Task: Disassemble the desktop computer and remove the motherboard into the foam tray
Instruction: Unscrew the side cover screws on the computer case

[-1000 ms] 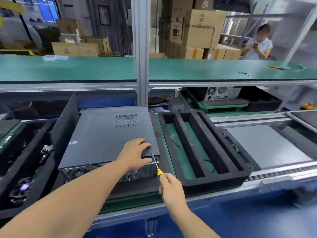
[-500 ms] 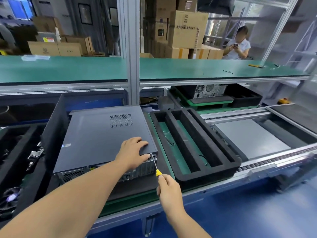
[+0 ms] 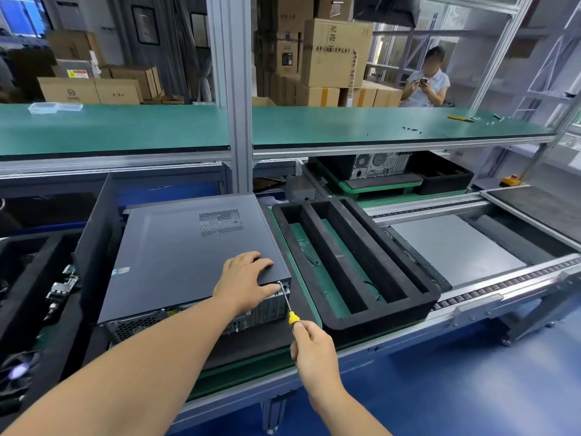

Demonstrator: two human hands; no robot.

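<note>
Here our right hand (image 3: 314,344) has its fingers curled round the yellow-collared screwdriver (image 3: 288,306), whose tip sits at the near right corner of the case (image 3: 188,259), on its rear edge, seemingly at a screw. Our left hand (image 3: 245,278) lies flat on the lid by that corner, fingers relaxed and spread, thumb down by the tip. By our judgement we are at the very start: the lid is on, the motherboard is hidden inside, and the foam tray (image 3: 405,272) just right of the case holds no board, only a few small bits in its slots. Lid, inner parts and board all remain. The case lies flat on its side, long axis running away from us, its rear ports facing us.
</note>
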